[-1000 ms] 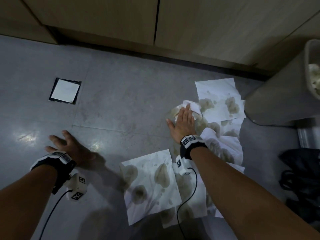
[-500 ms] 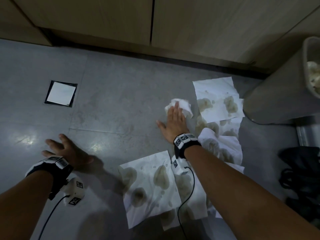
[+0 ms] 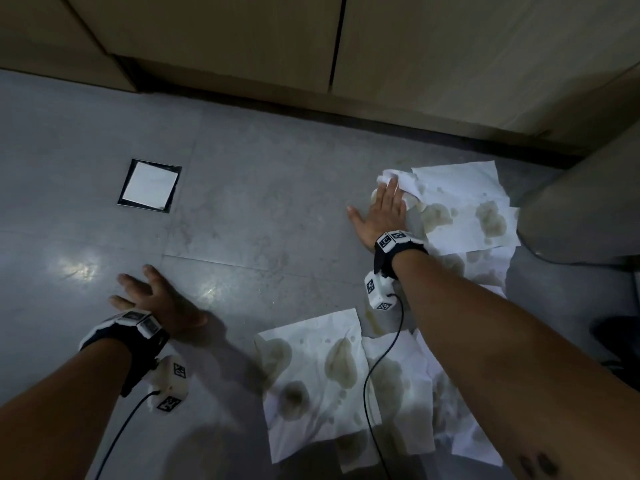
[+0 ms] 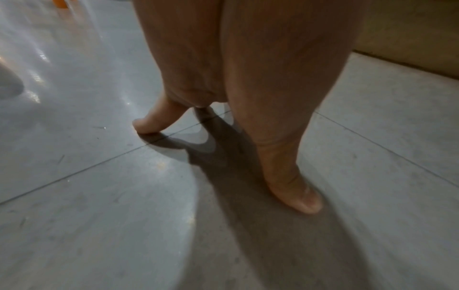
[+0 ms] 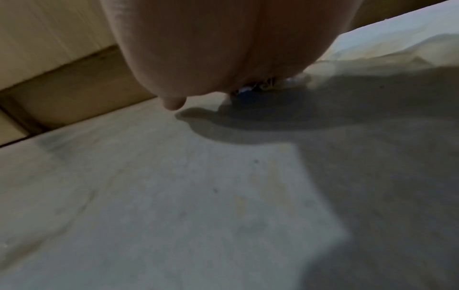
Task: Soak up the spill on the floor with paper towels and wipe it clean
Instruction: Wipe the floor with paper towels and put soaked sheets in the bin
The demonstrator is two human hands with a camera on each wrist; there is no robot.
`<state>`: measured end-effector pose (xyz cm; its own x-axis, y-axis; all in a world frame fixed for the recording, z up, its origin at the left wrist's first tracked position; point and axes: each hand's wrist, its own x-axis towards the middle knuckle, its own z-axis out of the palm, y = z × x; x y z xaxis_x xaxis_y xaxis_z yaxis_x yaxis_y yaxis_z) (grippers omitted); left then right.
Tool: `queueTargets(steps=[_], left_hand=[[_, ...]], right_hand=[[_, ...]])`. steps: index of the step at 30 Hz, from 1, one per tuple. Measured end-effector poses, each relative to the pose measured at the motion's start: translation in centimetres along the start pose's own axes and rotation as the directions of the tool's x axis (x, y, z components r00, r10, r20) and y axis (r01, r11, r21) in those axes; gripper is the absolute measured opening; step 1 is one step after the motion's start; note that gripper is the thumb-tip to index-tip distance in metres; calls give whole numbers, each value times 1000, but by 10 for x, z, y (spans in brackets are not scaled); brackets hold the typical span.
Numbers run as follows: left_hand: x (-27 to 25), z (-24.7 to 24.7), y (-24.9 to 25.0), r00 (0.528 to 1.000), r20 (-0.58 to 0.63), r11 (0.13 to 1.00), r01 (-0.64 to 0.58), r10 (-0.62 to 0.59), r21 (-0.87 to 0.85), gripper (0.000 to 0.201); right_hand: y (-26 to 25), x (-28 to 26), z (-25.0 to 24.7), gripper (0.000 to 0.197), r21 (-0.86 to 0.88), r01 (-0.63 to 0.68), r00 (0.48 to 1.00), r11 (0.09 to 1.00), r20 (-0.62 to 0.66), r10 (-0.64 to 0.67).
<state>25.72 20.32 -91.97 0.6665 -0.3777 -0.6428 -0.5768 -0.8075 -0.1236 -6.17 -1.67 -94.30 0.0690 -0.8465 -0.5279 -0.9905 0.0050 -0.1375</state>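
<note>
My right hand lies flat with straight fingers on a bunched white paper towel, pressing it to the grey floor by the cabinet base. Several flat paper towels with brownish wet stains lie around it: one to the right, one near my forearm. A yellowish wet smear shows on the floor between them. My left hand rests spread on the bare floor at the left, holding nothing; the left wrist view shows its fingertips touching the tiles.
Wooden cabinet doors run along the back above a dark kickboard. A square floor drain cover sits at the left. A grey bin stands at the right, and a dark object lies below it.
My right hand slid the bunched towel to the left, then forward and back right toward the cabinet. The left hand stayed planted on the floor.
</note>
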Motion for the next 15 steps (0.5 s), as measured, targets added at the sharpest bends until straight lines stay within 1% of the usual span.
queueTargets(steps=[2, 5, 7, 9, 10, 11, 13, 14, 15], left_hand=[[5, 2, -2, 1000, 6, 1000, -4, 4, 22, 138], [10, 7, -4, 1000, 21, 1000, -10, 9, 28, 141], [12, 11, -2, 1000, -24, 1000, -8, 9, 2, 141], [13, 11, -1, 997, -72, 1000, 9, -10, -8, 144], [14, 9, -1, 999, -46, 1000, 11, -11, 1, 146], [16, 10, -2, 1000, -17, 1000, 3, -3, 0, 147], [19, 9, -4, 1000, 15, 1000, -13, 13, 1, 148], [20, 8, -6, 1000, 11, 1000, -11, 11, 11, 150], [21, 7, -7, 1000, 23, 1000, -15, 15, 12, 152]], right_hand=[[-4, 1, -5, 96, 27, -29, 999, 999, 19, 29], [-11, 2, -7, 93, 39, 13, 999, 999, 30, -14], [-14, 3, -5, 94, 10, 20, 999, 1000, 24, -20], [-22, 1, -4, 94, 41, -2, 999, 999, 35, 1], [-28, -1, -5, 93, 61, 22, 999, 998, 40, -24], [-36, -4, -3, 92, 68, 82, 996, 994, 37, -84], [-59, -15, 7, 91, 49, 244, 968, 969, 40, -246], [-71, -22, 16, 91, 34, 294, 953, 955, 64, -295], [-81, -29, 26, 91, 10, 312, 946, 950, 88, -312]])
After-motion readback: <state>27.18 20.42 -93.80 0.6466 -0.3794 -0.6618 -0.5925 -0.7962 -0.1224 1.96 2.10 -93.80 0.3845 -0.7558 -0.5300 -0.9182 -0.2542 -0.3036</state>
